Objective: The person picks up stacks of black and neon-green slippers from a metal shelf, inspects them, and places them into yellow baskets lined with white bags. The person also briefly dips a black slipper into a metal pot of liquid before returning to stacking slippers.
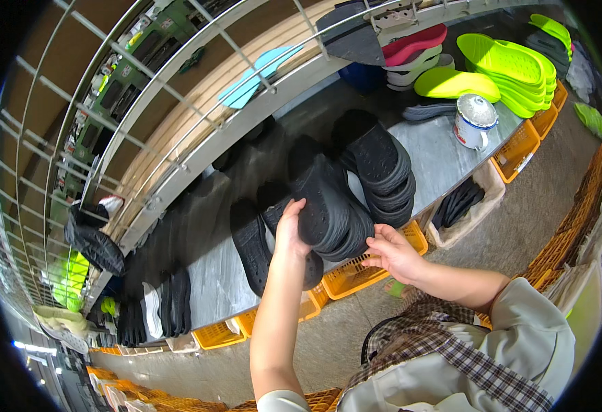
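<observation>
A stack of black shoe soles (328,209) stands on the grey worktable in front of me. My left hand (290,229) is closed on the left side of its near end, fingers partly hidden behind it. My right hand (391,251) pinches the right edge of the same stack near the bottom. Just right of it rises another pile of black soles (376,165). To the left, a single black sole (249,240) lies flat on the table, next to more black soles partly covered by my left arm and hand.
Neon yellow soles (510,69) are piled at the far right, near a lidded white enamel mug (475,123). Orange crates (356,275) line the table's near edge below. A wire mesh rack (102,137) runs along the far side. Black and white soles (153,310) stand at the left end.
</observation>
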Demonstrator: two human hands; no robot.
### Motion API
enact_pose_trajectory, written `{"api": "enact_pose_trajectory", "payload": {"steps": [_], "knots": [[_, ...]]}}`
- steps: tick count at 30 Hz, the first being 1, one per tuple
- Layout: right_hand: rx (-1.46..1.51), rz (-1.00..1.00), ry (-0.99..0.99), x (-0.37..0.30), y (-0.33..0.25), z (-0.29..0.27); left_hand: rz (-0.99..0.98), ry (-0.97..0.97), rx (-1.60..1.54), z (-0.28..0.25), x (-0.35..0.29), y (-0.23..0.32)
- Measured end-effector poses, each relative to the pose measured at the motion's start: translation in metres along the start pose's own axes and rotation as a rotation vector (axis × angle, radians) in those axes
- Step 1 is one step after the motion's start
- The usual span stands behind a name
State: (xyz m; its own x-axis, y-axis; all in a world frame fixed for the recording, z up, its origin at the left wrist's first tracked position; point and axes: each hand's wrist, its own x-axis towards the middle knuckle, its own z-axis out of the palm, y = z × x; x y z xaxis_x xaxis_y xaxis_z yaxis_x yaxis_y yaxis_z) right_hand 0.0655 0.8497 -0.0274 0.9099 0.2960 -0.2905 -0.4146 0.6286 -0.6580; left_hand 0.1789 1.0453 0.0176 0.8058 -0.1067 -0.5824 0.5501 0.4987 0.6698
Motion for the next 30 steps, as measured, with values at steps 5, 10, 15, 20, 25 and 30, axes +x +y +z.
{"api": "enact_pose_trajectory", "payload": {"steps": [5,10,15,20,25,30], "knots": [[-0.038,0.052,0.144,0.006,0.006,-0.008,0.004,-0.102,0.091,0.004,0.018,-0.015],[0.120,-0.032,0.157,0.002,0.008,-0.017,0.059,-0.016,0.090,0.017,0.007,-0.038],[0.133,-0.001,0.187,-0.015,0.008,-0.019,0.108,-0.211,0.065,0.027,0.019,-0.046],[-0.503,0.293,-0.323,-0.019,0.013,0.012,0.490,0.033,0.171,0.001,-0.035,-0.040],[-0.289,-0.317,-0.341,0.054,0.045,0.093,0.948,0.414,0.012,-0.064,-0.140,-0.038],[-0.123,-0.718,0.167,0.214,0.098,0.210,0.983,0.749,-0.038,-0.127,-0.203,-0.066]]}}
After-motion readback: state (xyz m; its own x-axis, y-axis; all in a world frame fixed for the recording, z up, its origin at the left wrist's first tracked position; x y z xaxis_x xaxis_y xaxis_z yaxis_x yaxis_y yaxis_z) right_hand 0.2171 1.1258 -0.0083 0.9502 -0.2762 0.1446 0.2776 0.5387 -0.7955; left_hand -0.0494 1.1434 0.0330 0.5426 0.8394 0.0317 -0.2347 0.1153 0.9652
